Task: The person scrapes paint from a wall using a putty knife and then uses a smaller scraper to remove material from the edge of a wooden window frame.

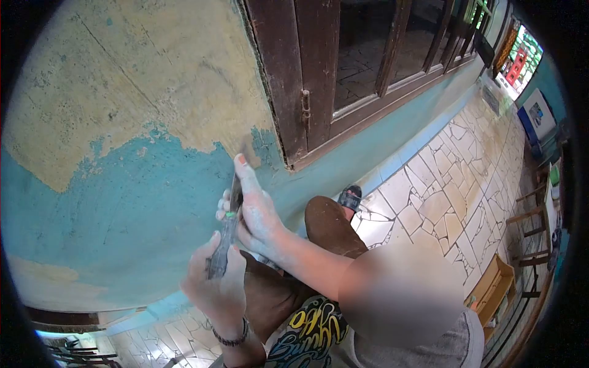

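Both my hands grip a scraper (pixel 227 236) with a greyish handle and a small green mark at its middle. My left hand (pixel 211 276), with a bracelet at the wrist, is closed around the lower end of the handle. Farther up, my right hand (pixel 257 211) wraps the scraper, its thumb stretched along toward the blade. The blade end meets the wall (pixel 153 190) near the lower corner of the window frame, though fingers hide part of it. Pale dust coats the fingers. Turquoise paint (pixel 165 208) borders a bare beige patch (pixel 153 67) with a ragged edge.
A brown wooden window (pixel 313 92) with a metal latch stands right of the scraped area. My legs (pixel 334 224) are bent close to the wall above a stone-patterned floor (pixel 429 202). A wooden crate (pixel 494 288) and chairs (pixel 531 214) stand at the right.
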`<state>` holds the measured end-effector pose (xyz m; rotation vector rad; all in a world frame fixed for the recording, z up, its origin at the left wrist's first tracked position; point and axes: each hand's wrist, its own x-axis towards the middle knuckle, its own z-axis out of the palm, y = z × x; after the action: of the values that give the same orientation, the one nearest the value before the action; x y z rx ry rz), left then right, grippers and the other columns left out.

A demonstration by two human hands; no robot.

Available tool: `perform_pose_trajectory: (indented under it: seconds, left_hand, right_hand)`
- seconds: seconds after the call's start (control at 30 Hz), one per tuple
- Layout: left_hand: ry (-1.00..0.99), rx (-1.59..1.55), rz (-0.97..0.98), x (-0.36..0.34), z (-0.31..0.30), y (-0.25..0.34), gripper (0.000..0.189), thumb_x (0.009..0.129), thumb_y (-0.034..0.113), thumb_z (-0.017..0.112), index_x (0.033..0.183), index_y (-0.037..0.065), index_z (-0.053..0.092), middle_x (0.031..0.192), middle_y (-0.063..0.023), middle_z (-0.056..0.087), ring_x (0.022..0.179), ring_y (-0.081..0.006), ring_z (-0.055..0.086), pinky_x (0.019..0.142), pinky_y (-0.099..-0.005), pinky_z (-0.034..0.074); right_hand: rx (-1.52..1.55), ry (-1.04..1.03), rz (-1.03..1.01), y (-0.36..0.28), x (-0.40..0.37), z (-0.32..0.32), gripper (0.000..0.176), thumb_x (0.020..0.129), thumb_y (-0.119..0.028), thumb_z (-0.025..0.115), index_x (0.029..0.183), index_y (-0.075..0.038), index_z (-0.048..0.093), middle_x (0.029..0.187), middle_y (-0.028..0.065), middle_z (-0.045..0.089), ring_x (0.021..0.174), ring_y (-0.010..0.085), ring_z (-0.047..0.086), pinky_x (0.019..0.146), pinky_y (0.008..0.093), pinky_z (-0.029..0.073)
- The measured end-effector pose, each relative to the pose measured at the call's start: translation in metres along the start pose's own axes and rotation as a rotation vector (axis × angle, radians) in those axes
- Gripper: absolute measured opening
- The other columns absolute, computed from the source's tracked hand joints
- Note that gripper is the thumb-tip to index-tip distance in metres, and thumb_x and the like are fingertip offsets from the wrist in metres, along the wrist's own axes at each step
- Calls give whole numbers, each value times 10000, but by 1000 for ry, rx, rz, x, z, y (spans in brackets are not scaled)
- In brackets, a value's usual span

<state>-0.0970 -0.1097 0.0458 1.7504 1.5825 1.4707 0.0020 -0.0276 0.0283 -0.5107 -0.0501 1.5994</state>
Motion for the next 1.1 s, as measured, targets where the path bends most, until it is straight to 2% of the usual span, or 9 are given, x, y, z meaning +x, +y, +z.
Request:
perform_pose_trajectory:
  seconds: [0.2,0.3,0.4,0.5,0.6,0.7,0.9,1.0,1.1]
  left_hand:
    - [20,-94,-105,4,7,-9,243,719,-23,742,955,-40,688,731,-58,660,645,-59,570,616,-203,466]
    - [24,-31,-14,2,8,-3,243,726,-20,739,962,-42,688,751,-53,663,656,-57,572,618,-204,467]
    - [-55,-144,-142,13,17,-4,246,730,-27,732,970,-51,686,761,-45,659,675,-53,573,621,-205,469]
    - [-1,0,88,-2,8,-6,225,778,-89,657,1002,-89,646,748,-49,634,578,-41,525,500,-178,397]
    - [0,-32,-35,2,8,-6,206,778,-85,658,983,-85,650,738,-44,631,568,-38,518,489,-180,385]
    - [17,-150,-183,-2,5,0,252,727,-37,727,976,-46,689,806,-54,674,687,-48,562,639,-197,469]
    - [-50,-101,-110,12,17,6,247,730,-40,725,973,-58,686,796,-65,676,696,-58,579,639,-202,479]
    - [14,-40,28,1,10,-1,196,776,-66,673,971,-76,655,684,-30,615,521,-39,502,460,-181,377]
    - [37,-87,-177,2,7,10,241,732,-29,725,969,-53,688,782,-77,678,691,-75,594,643,-213,487]
  right_hand:
    - [-26,4,-28,2,4,-2,501,871,-550,639,941,-86,463,735,41,453,602,138,497,547,297,462]
    - [-16,1,-3,-6,0,2,492,875,-548,634,930,-90,463,732,39,449,604,137,497,546,294,463]
    - [-9,60,-70,-14,7,-3,485,874,-546,636,987,-100,482,734,39,456,610,139,507,545,296,468]
    - [-54,-25,18,-11,-8,5,482,872,-544,639,1011,-107,490,745,42,466,618,143,516,545,300,472]
    - [-35,-24,28,-8,0,0,469,874,-538,640,1005,-109,501,748,44,477,624,148,525,549,307,472]
    - [-31,-5,26,0,-4,2,470,873,-535,643,959,-96,500,735,42,477,623,149,524,550,311,471]
    - [-28,20,-72,-16,8,-3,459,878,-534,638,935,-103,489,724,36,475,591,146,508,548,319,469]
    - [-48,-6,-2,-15,-8,10,453,877,-528,643,939,-106,491,725,35,473,604,148,513,549,323,472]
    - [-29,-32,20,-10,-1,3,447,879,-521,644,951,-107,494,729,36,477,612,148,517,549,321,472]
